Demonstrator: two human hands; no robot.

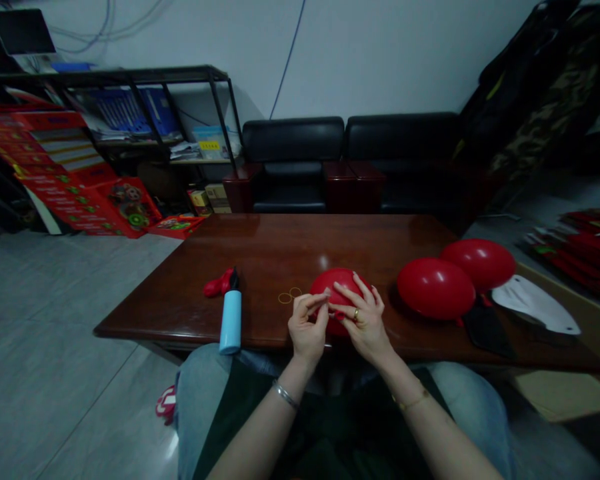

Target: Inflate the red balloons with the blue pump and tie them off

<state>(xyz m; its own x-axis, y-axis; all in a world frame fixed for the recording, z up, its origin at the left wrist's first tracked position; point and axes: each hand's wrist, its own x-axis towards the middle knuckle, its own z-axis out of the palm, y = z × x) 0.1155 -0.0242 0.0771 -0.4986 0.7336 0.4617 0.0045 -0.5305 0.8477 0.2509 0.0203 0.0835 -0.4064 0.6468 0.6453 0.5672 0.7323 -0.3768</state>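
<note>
An inflated red balloon (334, 279) is between my hands near the front edge of the brown table. My left hand (309, 328) is closed, its thumb and fingers pinched together at the balloon's near side. My right hand (364, 321) is closed on the balloon's neck side, with some fingers spread over its surface. Two thin yellow rings (285, 298) lie on the table just left of the balloon. Farther left is a light blue pump (231, 323), its black nozzle end touching or close to a small limp red balloon (217, 285).
Two more inflated red balloons (436, 289) rest on the table at the right, beside a dark flat object (489, 328) and a white item (535, 304). Black sofas (293, 143) stand behind the table. Red boxes (95, 193) are stacked at the left.
</note>
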